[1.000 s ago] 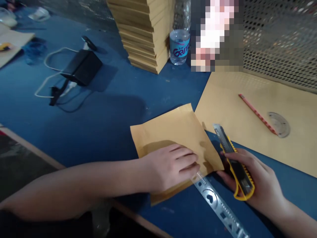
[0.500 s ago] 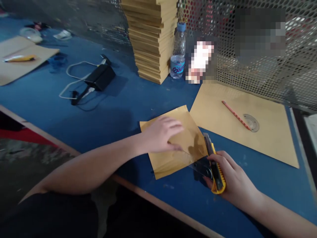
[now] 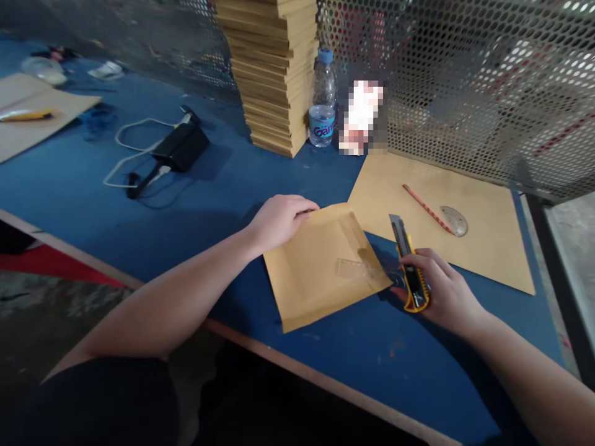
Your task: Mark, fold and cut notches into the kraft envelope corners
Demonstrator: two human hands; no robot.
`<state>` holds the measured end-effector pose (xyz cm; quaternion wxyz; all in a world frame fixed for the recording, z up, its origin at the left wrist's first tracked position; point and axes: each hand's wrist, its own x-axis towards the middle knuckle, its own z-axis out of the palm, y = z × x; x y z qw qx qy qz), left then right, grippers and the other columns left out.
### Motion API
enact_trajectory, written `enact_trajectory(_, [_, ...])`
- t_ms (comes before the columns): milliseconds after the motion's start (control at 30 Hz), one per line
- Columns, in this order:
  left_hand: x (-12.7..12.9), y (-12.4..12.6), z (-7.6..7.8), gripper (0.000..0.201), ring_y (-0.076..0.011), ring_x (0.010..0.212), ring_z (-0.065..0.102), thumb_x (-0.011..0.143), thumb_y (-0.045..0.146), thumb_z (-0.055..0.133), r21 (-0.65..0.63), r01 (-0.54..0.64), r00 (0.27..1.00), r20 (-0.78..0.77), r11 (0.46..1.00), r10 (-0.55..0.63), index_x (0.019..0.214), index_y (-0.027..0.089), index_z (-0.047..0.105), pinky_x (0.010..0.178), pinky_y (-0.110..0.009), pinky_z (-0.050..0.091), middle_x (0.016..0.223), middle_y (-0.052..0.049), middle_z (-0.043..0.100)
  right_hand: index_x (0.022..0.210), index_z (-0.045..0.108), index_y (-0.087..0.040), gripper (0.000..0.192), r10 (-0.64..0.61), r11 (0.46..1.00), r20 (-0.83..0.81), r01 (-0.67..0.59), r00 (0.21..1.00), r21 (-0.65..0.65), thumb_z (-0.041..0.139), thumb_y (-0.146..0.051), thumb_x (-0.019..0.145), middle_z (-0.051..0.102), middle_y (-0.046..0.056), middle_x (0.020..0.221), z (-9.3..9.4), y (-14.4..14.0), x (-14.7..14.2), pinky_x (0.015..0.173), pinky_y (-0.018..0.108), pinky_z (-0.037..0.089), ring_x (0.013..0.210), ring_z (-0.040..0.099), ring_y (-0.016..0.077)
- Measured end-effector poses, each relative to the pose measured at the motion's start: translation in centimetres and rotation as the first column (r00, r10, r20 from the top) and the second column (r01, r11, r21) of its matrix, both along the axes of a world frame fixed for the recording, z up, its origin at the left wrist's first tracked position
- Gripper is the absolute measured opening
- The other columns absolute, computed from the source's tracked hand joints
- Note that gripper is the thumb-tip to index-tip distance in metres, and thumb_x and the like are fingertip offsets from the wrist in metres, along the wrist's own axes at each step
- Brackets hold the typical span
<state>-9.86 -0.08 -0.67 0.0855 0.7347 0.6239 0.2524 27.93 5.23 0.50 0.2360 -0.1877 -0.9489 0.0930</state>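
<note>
A sheet of brown paper (image 3: 316, 272) with raised, bent edges lies near the front of the blue table. My left hand (image 3: 283, 222) is closed at its far left edge, fingertips curled over the paper. My right hand (image 3: 441, 291), just right of the sheet, grips a yellow utility knife (image 3: 415, 282) whose blade is out and points up and away. From under that same hand a clear ruler (image 3: 352, 268) reaches over the paper; it appears held along with the knife. A dark round thing beneath the ruler is partly hidden.
Brown cardboard (image 3: 483, 248) at the right bears a red pencil (image 3: 427, 209) and a clear protractor (image 3: 454, 221). Behind stand a tall cardboard stack (image 3: 267, 80), a water bottle (image 3: 322, 114) and perforated metal mesh (image 3: 465, 93). A black adapter (image 3: 181, 148) with cables lies left.
My left hand has moved from above the paper's middle to its far left edge and closed there. My right hand has risen slightly with the knife, and the ruler now shows over the paper.
</note>
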Motion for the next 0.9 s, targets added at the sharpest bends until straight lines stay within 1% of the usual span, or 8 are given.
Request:
enact_trajectory(267, [-0.6, 3.1, 1.5, 0.036, -0.022, 0.111, 0.077, 0.103, 0.02, 0.05, 0.074, 0.064, 0.998, -0.016, 0.995, -0.063, 0.118, 0.025, 0.082, 0.099, -0.038, 0.057, 0.121, -0.004, 0.083, 0.13, 0.06, -0.022, 0.039, 0.101, 0.994, 0.045, -0.098, 0.994, -0.053, 0.075, -0.037, 0.097, 0.069, 0.013, 0.117, -0.4, 0.5, 0.3, 0.081, 0.033, 0.066, 0.098, 0.076, 0.0241])
enact_trajectory(433, [-0.6, 6.3, 1.6, 0.036, -0.0213, 0.11, 0.077, 0.105, 0.02, 0.049, 0.128, 0.207, 0.974, -0.119, 0.97, -0.192, 0.119, 0.025, 0.081, 0.103, -0.04, 0.052, 0.117, -0.003, 0.084, 0.127, 0.06, -0.021, 0.039, 0.103, 0.991, 0.042, -0.099, 0.994, -0.088, 0.076, -0.041, 0.097, 0.068, 0.012, 0.112, -0.5, 0.4, 0.0, 0.077, 0.032, 0.065, 0.09, 0.074, 0.0218])
enact_trajectory(533, [-0.1, 7.3, 2.2, 0.035, -0.0244, 0.117, 0.074, 0.105, 0.017, 0.05, 0.14, 0.216, 0.961, -0.204, 0.966, -0.185, 0.127, 0.02, 0.077, 0.105, -0.042, 0.05, 0.126, -0.007, 0.08, 0.126, 0.059, -0.021, 0.038, 0.102, 0.991, 0.034, -0.099, 0.994, -0.086, 0.075, -0.042, 0.098, 0.068, 0.012, 0.112, -0.6, 0.3, -0.2, 0.077, 0.031, 0.065, 0.09, 0.074, 0.0213])
enact_trajectory(633, [1.7, 5.6, 2.7, 0.041, -0.0322, 0.128, 0.067, 0.099, 0.017, 0.061, 0.185, 0.125, 0.942, -0.33, 0.975, -0.058, 0.139, 0.013, 0.067, 0.104, -0.046, 0.049, 0.147, -0.017, 0.067, 0.127, 0.061, -0.022, 0.037, 0.098, 0.991, 0.025, -0.095, 0.995, -0.091, 0.075, -0.041, 0.098, 0.068, 0.011, 0.112, -0.7, 0.1, -0.2, 0.075, 0.031, 0.065, 0.089, 0.075, 0.0211])
enact_trajectory(700, [3.6, 2.7, 2.7, 0.023, -0.0296, 0.106, 0.072, 0.101, 0.021, 0.061, 0.151, 0.107, 0.914, -0.404, 0.983, -0.038, 0.116, 0.011, 0.074, 0.088, -0.042, 0.054, 0.122, -0.017, 0.074, 0.127, 0.061, -0.023, 0.036, 0.087, 0.992, 0.021, -0.084, 0.996, -0.091, 0.075, -0.04, 0.098, 0.069, 0.011, 0.113, -0.8, 0.0, -0.2, 0.075, 0.031, 0.065, 0.09, 0.075, 0.0212])
enact_trajectory(800, [6.7, -2.3, 2.0, 0.023, -0.0215, 0.077, 0.068, 0.105, 0.021, 0.055, 0.079, 0.271, 0.856, -0.476, 0.959, -0.203, 0.094, 0.014, 0.074, 0.066, -0.034, 0.049, 0.091, -0.008, 0.073, 0.128, 0.062, -0.023, 0.035, 0.08, 0.991, 0.016, -0.078, 0.997, -0.11, 0.074, -0.038, 0.099, 0.069, 0.011, 0.113, -1.0, -0.2, -0.3, 0.075, 0.031, 0.065, 0.09, 0.074, 0.0208])
enact_trajectory(867, [8.1, -5.1, 1.1, 0.017, -0.0221, 0.085, 0.07, 0.104, 0.027, 0.062, 0.043, 0.443, 0.801, -0.468, 0.896, -0.373, 0.104, 0.015, 0.074, 0.071, -0.035, 0.052, 0.101, -0.009, 0.076, 0.129, 0.063, -0.024, 0.034, 0.072, 0.988, 0.007, -0.071, 0.997, -0.137, 0.074, -0.037, 0.099, 0.069, 0.011, 0.113, -1.1, -0.4, -0.4, 0.076, 0.032, 0.066, 0.09, 0.075, 0.0208])
enact_trajectory(900, [8.6, -6.1, 0.7, 0.025, -0.0235, 0.093, 0.071, 0.102, 0.035, 0.069, 0.031, 0.497, 0.784, -0.445, 0.867, -0.434, 0.114, 0.014, 0.074, 0.076, -0.036, 0.054, 0.111, -0.01, 0.077, 0.129, 0.064, -0.024, 0.035, 0.068, 0.986, 0.002, -0.067, 0.998, -0.151, 0.075, -0.036, 0.098, 0.07, 0.01, 0.114, -1.2, -0.4, -0.4, 0.077, 0.032, 0.066, 0.09, 0.075, 0.021])
